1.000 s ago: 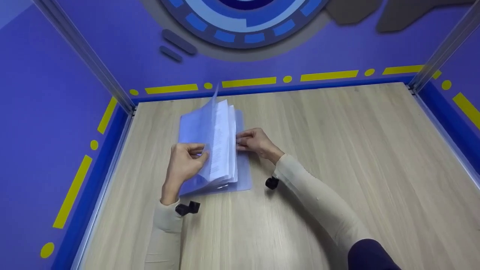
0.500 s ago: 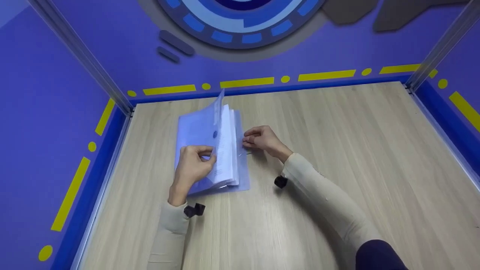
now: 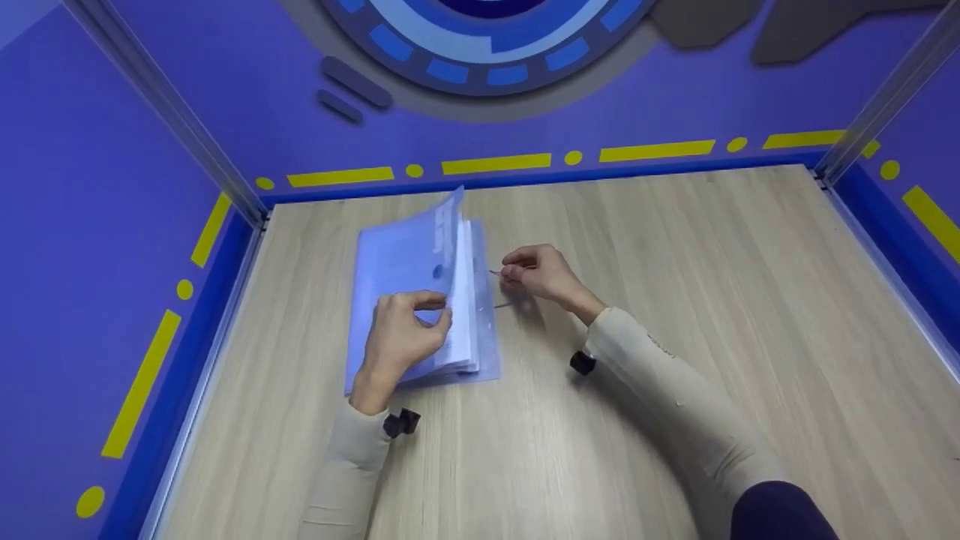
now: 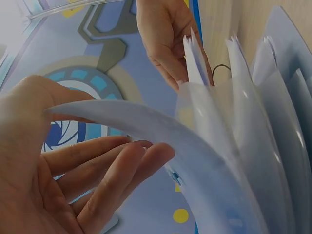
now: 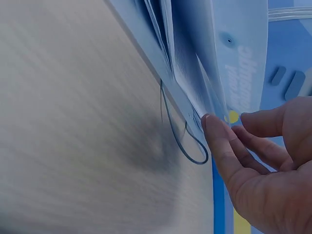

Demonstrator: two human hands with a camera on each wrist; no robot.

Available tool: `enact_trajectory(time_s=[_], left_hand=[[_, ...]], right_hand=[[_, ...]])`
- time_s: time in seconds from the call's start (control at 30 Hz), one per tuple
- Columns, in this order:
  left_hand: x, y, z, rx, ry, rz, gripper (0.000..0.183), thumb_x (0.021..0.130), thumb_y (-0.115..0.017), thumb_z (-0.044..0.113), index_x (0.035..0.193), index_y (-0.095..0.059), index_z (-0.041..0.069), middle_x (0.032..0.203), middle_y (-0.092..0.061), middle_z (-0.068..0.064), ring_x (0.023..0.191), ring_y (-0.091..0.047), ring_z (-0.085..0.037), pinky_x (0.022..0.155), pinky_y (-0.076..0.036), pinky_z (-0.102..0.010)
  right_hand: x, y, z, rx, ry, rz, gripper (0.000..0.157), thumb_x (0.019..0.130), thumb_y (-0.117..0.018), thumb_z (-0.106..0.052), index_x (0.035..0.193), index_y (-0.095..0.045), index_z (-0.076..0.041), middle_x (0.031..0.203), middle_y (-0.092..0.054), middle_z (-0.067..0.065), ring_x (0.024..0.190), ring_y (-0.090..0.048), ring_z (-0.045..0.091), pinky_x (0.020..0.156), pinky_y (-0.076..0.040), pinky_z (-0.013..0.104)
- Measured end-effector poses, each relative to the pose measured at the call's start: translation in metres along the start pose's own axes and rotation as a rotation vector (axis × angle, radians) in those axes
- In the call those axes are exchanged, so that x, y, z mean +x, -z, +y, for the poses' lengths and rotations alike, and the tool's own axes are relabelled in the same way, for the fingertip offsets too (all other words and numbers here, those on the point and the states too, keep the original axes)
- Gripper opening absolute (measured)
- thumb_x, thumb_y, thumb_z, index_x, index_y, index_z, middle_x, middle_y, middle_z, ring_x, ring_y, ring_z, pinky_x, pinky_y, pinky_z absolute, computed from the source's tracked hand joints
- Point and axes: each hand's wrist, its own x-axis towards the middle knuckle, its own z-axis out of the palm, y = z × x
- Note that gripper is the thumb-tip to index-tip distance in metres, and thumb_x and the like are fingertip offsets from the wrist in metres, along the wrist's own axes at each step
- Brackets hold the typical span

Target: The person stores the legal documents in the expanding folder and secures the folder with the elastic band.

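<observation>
A translucent blue document folder (image 3: 390,277) lies on the table with its front cover partly raised. White papers (image 3: 463,330) stand fanned out inside, and a round button (image 3: 437,271) marks the cover. My left hand (image 3: 405,334) pinches the cover's free edge between thumb and fingers; in the left wrist view the cover (image 4: 146,119) bends away from that grip. To the right of the folder is my right hand (image 3: 551,277), fingers loosely bent. The right wrist view shows a thin elastic loop (image 5: 200,163) sticking out of the folder's edge, just beside those fingertips.
The wooden table (image 3: 675,300) extends right and toward the front. A blue panel wall (image 3: 637,112) with yellow marks stands close behind the folder, and another side panel (image 3: 97,225) rises at the left.
My left hand has moved right, carrying the cover over toward the papers, which are now more covered. My right hand has drawn back to the right, away from the folder's edge.
</observation>
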Motion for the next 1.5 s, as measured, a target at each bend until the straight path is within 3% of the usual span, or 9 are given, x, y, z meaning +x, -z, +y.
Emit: enact_trajectory(time_s=[0.1, 0.23, 0.4, 0.63, 0.77, 0.87, 1.07, 1.27, 1.5], left_hand=[[-0.002, -0.001, 0.001, 0.022, 0.029, -0.032, 0.031, 0.09, -0.079, 0.026, 0.114, -0.084, 0.007, 0.105, -0.083, -0.007, 0.062, -0.075, -0.008, 0.062, -0.064, -0.035], [-0.005, -0.002, -0.001, 0.06, 0.076, -0.074, 0.04, 0.092, -0.078, 0.038, 0.122, -0.082, 0.011, 0.116, -0.082, -0.003, 0.08, -0.081, -0.018, 0.07, -0.066, -0.041], [-0.008, -0.005, -0.01, 0.15, 0.092, -0.094, 0.052, 0.092, -0.076, 0.047, 0.131, -0.078, 0.012, 0.127, -0.079, -0.007, 0.104, -0.08, -0.031, 0.079, -0.066, -0.05], [-0.008, -0.014, -0.028, 0.246, 0.054, -0.157, 0.07, 0.093, -0.072, 0.053, 0.145, -0.066, 0.006, 0.151, -0.063, -0.016, 0.138, -0.062, -0.04, 0.108, -0.055, -0.058], [-0.01, -0.019, -0.037, 0.306, 0.051, -0.21, 0.081, 0.094, -0.067, 0.06, 0.155, -0.055, 0.008, 0.163, -0.049, -0.019, 0.147, -0.049, -0.048, 0.117, -0.044, -0.066], [-0.013, -0.021, -0.043, 0.348, 0.065, -0.268, 0.093, 0.093, -0.062, 0.069, 0.164, -0.044, 0.011, 0.171, -0.036, -0.02, 0.155, -0.034, -0.055, 0.123, -0.033, -0.071], [-0.02, -0.027, -0.052, 0.408, 0.11, -0.394, 0.113, 0.089, -0.054, 0.085, 0.172, -0.023, 0.014, 0.179, -0.01, -0.018, 0.16, -0.001, -0.058, 0.131, -0.009, -0.069], [-0.022, -0.033, -0.055, 0.44, 0.138, -0.492, 0.116, 0.088, -0.05, 0.089, 0.173, -0.017, 0.016, 0.18, -0.002, -0.014, 0.161, 0.006, -0.056, 0.131, -0.001, -0.068], [-0.022, -0.037, -0.053, 0.476, 0.152, -0.541, 0.118, 0.087, -0.053, 0.089, 0.173, -0.015, 0.018, 0.18, 0.001, -0.014, 0.162, 0.008, -0.054, 0.131, 0.0, -0.067]], right_hand=[[-0.002, 0.004, 0.001, -0.039, 0.04, 0.01, 0.028, 0.103, -0.068, -0.009, 0.124, -0.073, 0.009, 0.114, -0.078, 0.021, 0.105, -0.075, 0.034, 0.083, -0.062, 0.027], [-0.006, 0.009, 0.002, -0.066, 0.078, 0.007, 0.028, 0.103, -0.067, -0.008, 0.124, -0.072, 0.01, 0.111, -0.078, 0.023, 0.106, -0.075, 0.042, 0.077, -0.06, 0.022], [-0.009, 0.016, 0.003, -0.127, 0.114, 0.008, 0.028, 0.104, -0.067, -0.01, 0.124, -0.073, 0.008, 0.111, -0.078, 0.02, 0.101, -0.075, 0.034, 0.078, -0.059, 0.023], [-0.01, 0.02, 0.008, -0.207, 0.194, 0.015, 0.025, 0.102, -0.067, -0.009, 0.121, -0.075, 0.006, 0.111, -0.078, 0.017, 0.1, -0.073, 0.031, 0.088, -0.06, 0.036], [-0.011, 0.023, 0.012, -0.229, 0.207, -0.001, 0.025, 0.103, -0.066, -0.007, 0.122, -0.075, 0.007, 0.115, -0.078, 0.018, 0.106, -0.074, 0.034, 0.096, -0.062, 0.046], [-0.012, 0.025, 0.016, -0.249, 0.211, -0.012, 0.025, 0.103, -0.066, -0.006, 0.123, -0.074, 0.007, 0.117, -0.077, 0.019, 0.107, -0.074, 0.034, 0.098, -0.061, 0.046], [-0.012, 0.027, 0.022, -0.277, 0.207, -0.031, 0.026, 0.102, -0.066, -0.005, 0.124, -0.074, 0.007, 0.118, -0.077, 0.019, 0.109, -0.073, 0.032, 0.097, -0.062, 0.045], [-0.01, 0.029, 0.03, -0.317, 0.22, -0.007, 0.026, 0.099, -0.066, 0.0, 0.123, -0.074, 0.007, 0.114, -0.077, 0.021, 0.107, -0.073, 0.033, 0.096, -0.062, 0.047], [-0.009, 0.029, 0.037, -0.377, 0.197, -0.025, 0.025, 0.096, -0.071, 0.001, 0.121, -0.075, 0.005, 0.111, -0.077, 0.019, 0.101, -0.072, 0.031, 0.092, -0.061, 0.046]])
